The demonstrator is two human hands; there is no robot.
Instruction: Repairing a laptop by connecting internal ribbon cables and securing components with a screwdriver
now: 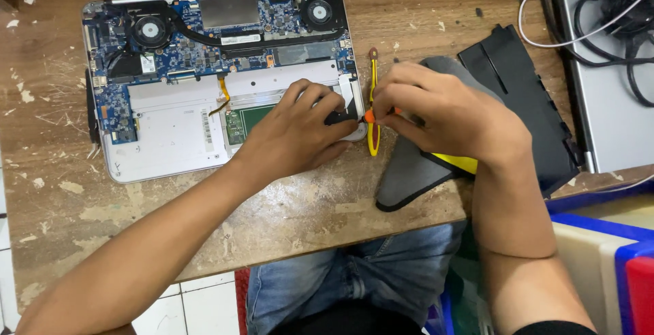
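An opened laptop lies bottom-up on the worn wooden table, its blue circuit board, two fans and bare battery bay showing. My left hand rests on the laptop's lower right corner, fingers pressed on a small black part. My right hand is just right of it, pinching a small orange-tipped tool at the laptop's edge. A yellow-handled screwdriver lies upright along that edge, between both hands.
A grey pouch with a yellow part lies under my right wrist. A black flat battery pack sits right of it. A silver laptop with tangled cables stands at the far right. Blue, white and red bins sit below the table edge.
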